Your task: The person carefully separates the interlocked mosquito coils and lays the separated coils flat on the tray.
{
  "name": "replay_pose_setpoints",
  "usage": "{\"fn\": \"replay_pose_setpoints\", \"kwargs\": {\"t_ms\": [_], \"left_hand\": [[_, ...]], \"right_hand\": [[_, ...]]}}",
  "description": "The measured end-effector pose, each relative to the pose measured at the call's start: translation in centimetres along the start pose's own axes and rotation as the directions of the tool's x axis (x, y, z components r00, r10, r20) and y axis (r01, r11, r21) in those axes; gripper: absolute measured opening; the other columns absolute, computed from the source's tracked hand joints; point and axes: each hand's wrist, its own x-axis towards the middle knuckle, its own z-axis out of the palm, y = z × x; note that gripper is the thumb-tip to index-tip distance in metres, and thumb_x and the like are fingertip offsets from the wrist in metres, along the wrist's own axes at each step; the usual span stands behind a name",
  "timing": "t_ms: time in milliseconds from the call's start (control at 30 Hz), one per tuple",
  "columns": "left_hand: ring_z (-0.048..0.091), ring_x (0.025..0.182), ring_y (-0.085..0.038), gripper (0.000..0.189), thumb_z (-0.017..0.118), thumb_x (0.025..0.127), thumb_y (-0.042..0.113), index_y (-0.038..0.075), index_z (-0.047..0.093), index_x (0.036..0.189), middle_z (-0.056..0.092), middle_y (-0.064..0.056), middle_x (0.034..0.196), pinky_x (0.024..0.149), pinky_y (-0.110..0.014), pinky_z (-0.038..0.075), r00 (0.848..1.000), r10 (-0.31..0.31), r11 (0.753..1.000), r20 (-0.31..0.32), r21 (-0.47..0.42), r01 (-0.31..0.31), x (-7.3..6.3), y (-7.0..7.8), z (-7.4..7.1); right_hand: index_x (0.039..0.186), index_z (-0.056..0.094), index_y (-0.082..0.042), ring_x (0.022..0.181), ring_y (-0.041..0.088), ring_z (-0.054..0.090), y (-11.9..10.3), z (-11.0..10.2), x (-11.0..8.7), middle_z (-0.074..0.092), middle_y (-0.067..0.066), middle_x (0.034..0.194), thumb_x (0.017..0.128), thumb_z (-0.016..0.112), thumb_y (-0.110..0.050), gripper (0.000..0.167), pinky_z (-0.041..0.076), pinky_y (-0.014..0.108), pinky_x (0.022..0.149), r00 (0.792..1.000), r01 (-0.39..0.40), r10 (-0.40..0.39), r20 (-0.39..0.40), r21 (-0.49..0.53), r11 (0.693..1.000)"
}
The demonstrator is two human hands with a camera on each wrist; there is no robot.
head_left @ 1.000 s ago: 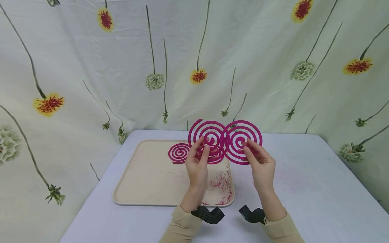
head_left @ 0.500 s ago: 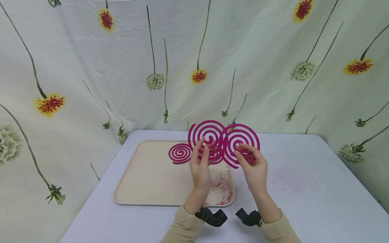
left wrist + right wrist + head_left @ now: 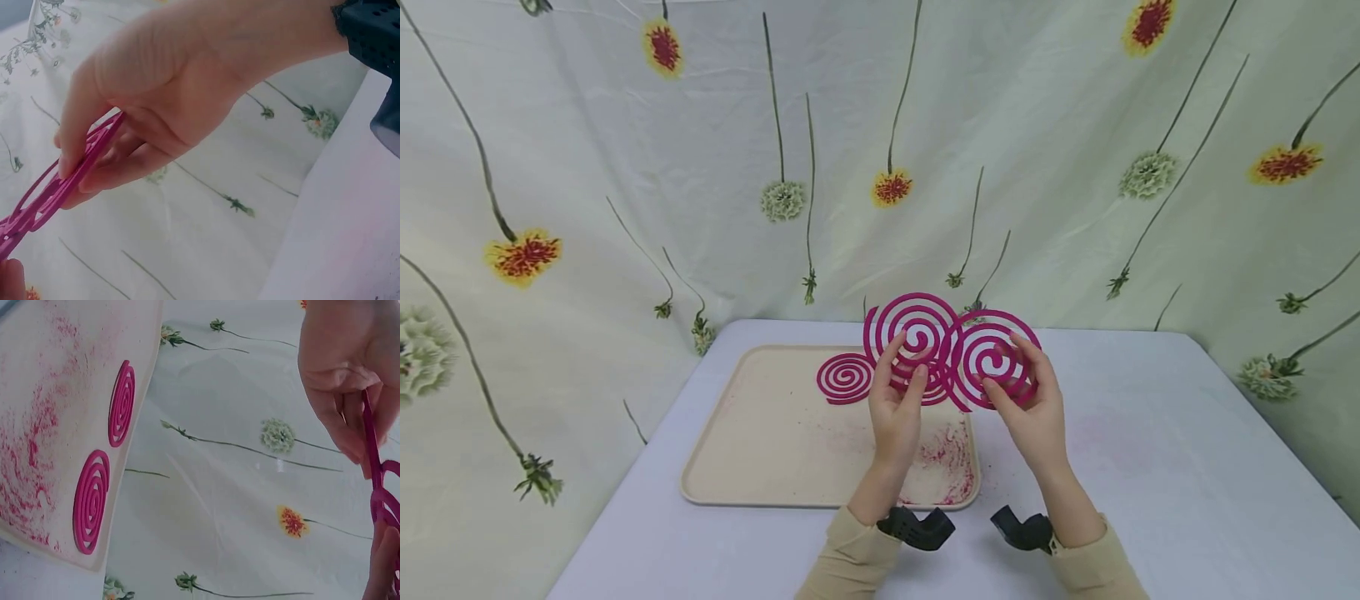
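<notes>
Two magenta mosquito coils are held up in front of me, overlapping at their facing edges in the head view. My left hand pinches the left coil near its centre between thumb and fingers. The right coil is pinched by my right hand, its thumb low on the near side and fingers reaching over the rings. In the left wrist view both coils appear nearly edge-on. Two more coils lie on a beige tray: one in plain sight, the other partly hidden behind my left hand in the head view.
The tray's right end carries magenta powder, and a few crumbs dot the rest. A white-covered table extends to the right of it. Behind hangs a flower-patterned cloth. Black wrist cameras sit on both wrists.
My right hand moved left, then slightly back right, taking a fresh grip across its coil. That coil has dropped a little and turned, its outer end swinging left. My left hand stays almost in place.
</notes>
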Motion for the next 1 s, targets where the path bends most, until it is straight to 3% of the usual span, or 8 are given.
{"fn": "replay_pose_setpoints", "kwargs": {"t_ms": [167, 300, 400, 500, 633, 767, 833, 1000], "left_hand": [[0.054, 0.113, -0.033, 0.064, 0.062, 0.085, -0.006, 0.002, 0.034, 0.142, 0.046, -0.022, 0.131, 0.083, -0.03, 0.052, 0.995, 0.015, 1.0, 0.1, 0.022, -0.018, 0.7, 0.1, -0.9], [0.049, 0.12, -0.035, 0.076, 0.068, 0.079, -0.009, 0.006, 0.031, 0.144, 0.041, -0.017, 0.137, 0.085, -0.036, 0.051, 0.978, -0.035, 0.998, 0.207, 0.053, 0.024, 1.2, 0.6, -2.0], [0.055, 0.11, -0.034, 0.064, 0.067, 0.079, -0.01, 0.0, 0.042, 0.137, 0.051, -0.019, 0.128, 0.082, -0.032, 0.053, 0.959, -0.069, 0.988, 0.273, 0.151, 0.028, 1.5, 1.3, -2.7], [0.057, 0.098, -0.037, 0.048, 0.065, 0.079, -0.013, -0.009, 0.051, 0.125, 0.057, -0.025, 0.119, 0.077, -0.027, 0.054, 0.95, -0.063, 0.973, 0.306, 0.232, -0.011, 1.7, 2.8, -2.9], [0.057, 0.099, -0.043, 0.046, 0.064, 0.078, -0.015, -0.014, 0.051, 0.122, 0.054, -0.03, 0.118, 0.079, -0.028, 0.054, 0.941, -0.077, 0.972, 0.329, 0.234, -0.003, 2.0, 4.5, -2.9], [0.057, 0.101, -0.044, 0.052, 0.065, 0.076, -0.017, -0.012, 0.048, 0.125, 0.054, -0.03, 0.117, 0.08, -0.03, 0.054, 0.932, -0.101, 0.979, 0.349, 0.204, 0.029, 2.1, 4.0, -3.4], [0.058, 0.098, -0.038, 0.052, 0.066, 0.076, -0.017, -0.011, 0.05, 0.124, 0.056, -0.029, 0.112, 0.078, -0.028, 0.054, 0.937, -0.089, 0.98, 0.338, 0.197, 0.022, 2.0, 3.3, -3.6], [0.058, 0.086, -0.018, 0.048, 0.069, 0.077, -0.013, -0.004, 0.056, 0.123, 0.06, -0.024, 0.1, 0.072, -0.023, 0.054, 0.973, -0.035, 0.986, 0.229, 0.164, -0.003, 1.6, 1.3, -3.0]], "right_hand": [[0.13, 0.046, 0.001, 0.11, 0.013, 0.053, -0.3, -1.6, 0.6, 0.05, 0.009, 0.127, 0.083, 0.065, 0.005, 0.051, 0.051, 0.021, 0.08, 0.995, -0.063, 0.066, 0.071, -0.043, 0.997], [0.125, 0.053, 0.002, 0.102, 0.01, 0.058, -0.6, -3.1, 0.9, 0.057, -0.003, 0.117, 0.086, 0.064, 0.002, 0.041, 0.052, 0.023, 0.078, 0.989, -0.09, 0.096, 0.115, -0.063, 0.994], [0.125, 0.055, 0.0, 0.1, 0.011, 0.06, -0.8, -4.0, 1.1, 0.059, -0.007, 0.114, 0.086, 0.065, 0.0, 0.041, 0.054, 0.023, 0.076, 0.981, -0.117, 0.127, 0.145, -0.076, 0.99], [0.126, 0.055, 0.0, 0.1, 0.013, 0.06, -1.0, -4.6, 1.3, 0.057, -0.004, 0.116, 0.085, 0.066, -0.002, 0.043, 0.054, 0.024, 0.075, 0.973, -0.134, 0.147, 0.175, -0.083, 0.987], [0.128, 0.053, 0.0, 0.101, 0.014, 0.06, -1.1, -4.8, 1.4, 0.054, 0.003, 0.12, 0.084, 0.067, 0.0, 0.046, 0.054, 0.026, 0.075, 0.962, -0.146, 0.16, 0.221, -0.077, 0.986], [0.127, 0.054, 0.0, 0.1, 0.012, 0.06, -1.1, -4.9, 1.4, 0.053, 0.005, 0.121, 0.083, 0.068, -0.001, 0.046, 0.055, 0.026, 0.074, 0.956, -0.158, 0.174, 0.234, -0.085, 0.984], [0.127, 0.055, 0.0, 0.099, 0.012, 0.061, -1.1, -4.8, 1.4, 0.054, 0.006, 0.121, 0.083, 0.068, -0.001, 0.045, 0.055, 0.026, 0.074, 0.959, -0.16, 0.174, 0.222, -0.08, 0.984], [0.127, 0.054, 0.001, 0.101, 0.013, 0.061, -0.9, -4.0, 1.4, 0.055, 0.006, 0.121, 0.084, 0.067, 0.0, 0.045, 0.054, 0.027, 0.075, 0.979, -0.169, 0.17, 0.11, -0.017, 0.985]]}}
